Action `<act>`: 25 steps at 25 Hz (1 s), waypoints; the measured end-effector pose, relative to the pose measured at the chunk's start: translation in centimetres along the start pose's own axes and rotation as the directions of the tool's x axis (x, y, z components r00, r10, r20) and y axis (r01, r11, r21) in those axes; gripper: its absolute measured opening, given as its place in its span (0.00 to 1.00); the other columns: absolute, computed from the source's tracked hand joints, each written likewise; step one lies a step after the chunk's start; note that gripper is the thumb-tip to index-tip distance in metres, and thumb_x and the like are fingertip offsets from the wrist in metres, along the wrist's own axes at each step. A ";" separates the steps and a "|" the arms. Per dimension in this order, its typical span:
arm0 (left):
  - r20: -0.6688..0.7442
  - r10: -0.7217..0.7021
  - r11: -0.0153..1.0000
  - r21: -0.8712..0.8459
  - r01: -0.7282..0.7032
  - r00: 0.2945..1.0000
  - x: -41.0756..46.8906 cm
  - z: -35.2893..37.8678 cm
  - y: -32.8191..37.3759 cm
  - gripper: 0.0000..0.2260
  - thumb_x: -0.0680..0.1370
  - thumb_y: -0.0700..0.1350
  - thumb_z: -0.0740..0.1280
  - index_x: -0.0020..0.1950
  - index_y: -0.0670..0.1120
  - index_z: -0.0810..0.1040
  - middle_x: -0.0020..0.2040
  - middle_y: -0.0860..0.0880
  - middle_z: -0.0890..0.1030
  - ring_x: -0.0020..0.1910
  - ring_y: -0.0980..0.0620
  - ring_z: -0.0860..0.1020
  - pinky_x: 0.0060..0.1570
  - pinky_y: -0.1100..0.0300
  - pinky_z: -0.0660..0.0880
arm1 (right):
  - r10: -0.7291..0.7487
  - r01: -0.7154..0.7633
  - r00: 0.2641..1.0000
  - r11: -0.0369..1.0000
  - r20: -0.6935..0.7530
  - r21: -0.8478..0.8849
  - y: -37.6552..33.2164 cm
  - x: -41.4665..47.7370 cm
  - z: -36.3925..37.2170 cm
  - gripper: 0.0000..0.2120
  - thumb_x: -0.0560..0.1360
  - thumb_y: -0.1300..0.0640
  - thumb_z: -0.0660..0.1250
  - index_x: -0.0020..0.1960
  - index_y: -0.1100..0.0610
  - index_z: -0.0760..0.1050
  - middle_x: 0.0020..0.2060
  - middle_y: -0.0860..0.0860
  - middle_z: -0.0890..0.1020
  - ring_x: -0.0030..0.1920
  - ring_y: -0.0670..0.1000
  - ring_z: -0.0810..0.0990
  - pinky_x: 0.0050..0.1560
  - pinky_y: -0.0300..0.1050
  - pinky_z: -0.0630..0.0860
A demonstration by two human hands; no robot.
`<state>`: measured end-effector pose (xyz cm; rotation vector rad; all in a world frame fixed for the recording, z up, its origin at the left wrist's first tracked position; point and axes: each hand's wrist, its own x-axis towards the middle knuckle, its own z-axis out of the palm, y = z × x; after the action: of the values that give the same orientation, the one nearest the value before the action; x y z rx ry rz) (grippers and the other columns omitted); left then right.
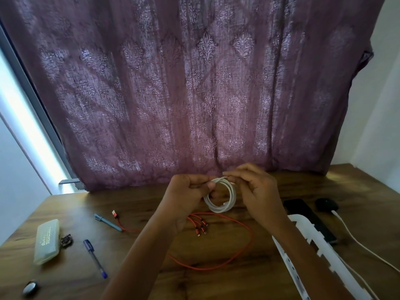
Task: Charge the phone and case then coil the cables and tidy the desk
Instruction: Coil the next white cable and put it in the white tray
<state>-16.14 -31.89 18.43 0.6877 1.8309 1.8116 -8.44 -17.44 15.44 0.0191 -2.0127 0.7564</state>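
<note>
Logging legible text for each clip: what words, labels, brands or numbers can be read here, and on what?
No text is readable in this frame.
On the pale green translucent plastic case: dark print along its top, too blurred to read.
On the teal pen, dark blue pen and long white plastic strip: no markings visible.
</note>
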 end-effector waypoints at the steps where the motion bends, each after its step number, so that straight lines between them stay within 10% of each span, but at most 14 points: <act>1: 0.002 -0.014 0.998 -0.054 0.014 1.000 -0.1 0.1 0.0 0.07 0.75 0.33 0.64 0.49 0.39 0.81 0.33 0.47 0.82 0.33 0.54 0.80 0.43 0.57 0.80 | 0.033 -0.032 0.999 0.999 -0.037 0.031 -0.1 -0.2 0.2 0.07 0.73 0.59 0.65 0.47 0.58 0.81 0.40 0.45 0.80 0.43 0.38 0.79 0.44 0.27 0.73; 7: -0.093 -0.001 0.983 -0.181 -0.016 0.996 -0.2 0.3 -0.6 0.08 0.75 0.34 0.64 0.50 0.37 0.81 0.34 0.46 0.83 0.34 0.54 0.81 0.45 0.55 0.80 | 0.390 -0.406 0.913 0.841 0.119 0.359 -1.7 -1.0 0.0 0.07 0.75 0.54 0.67 0.48 0.54 0.82 0.41 0.47 0.85 0.44 0.46 0.84 0.46 0.39 0.79; 15: -0.198 0.061 0.994 -0.079 -0.078 0.978 -0.3 1.2 -0.8 0.07 0.75 0.34 0.66 0.50 0.39 0.82 0.43 0.41 0.84 0.43 0.47 0.83 0.53 0.48 0.78 | 0.541 -0.572 0.820 0.769 0.187 0.286 -3.3 -0.5 -0.5 0.12 0.71 0.62 0.72 0.47 0.50 0.72 0.36 0.47 0.85 0.37 0.44 0.83 0.39 0.40 0.79; 20: -0.218 0.192 0.976 0.143 -0.163 0.957 0.0 1.4 -1.3 0.08 0.74 0.37 0.68 0.49 0.48 0.83 0.43 0.48 0.85 0.45 0.53 0.83 0.53 0.52 0.78 | 0.677 -0.730 0.655 0.453 0.335 0.512 -3.4 0.0 -0.8 0.11 0.74 0.67 0.66 0.46 0.55 0.65 0.35 0.50 0.85 0.40 0.47 0.83 0.48 0.43 0.74; 25: -0.232 0.253 0.952 0.233 -0.199 0.939 0.2 2.1 -1.2 0.08 0.74 0.39 0.68 0.50 0.49 0.83 0.43 0.52 0.85 0.45 0.58 0.82 0.52 0.57 0.79 | 0.605 -0.654 0.537 -0.141 0.588 0.743 -2.6 0.1 -1.1 0.14 0.66 0.67 0.67 0.51 0.61 0.71 0.39 0.56 0.80 0.44 0.53 0.80 0.59 0.52 0.72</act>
<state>-14.99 -30.20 17.20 0.7985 2.2156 1.9519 -6.88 -18.96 17.21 -0.3095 -1.0760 2.6302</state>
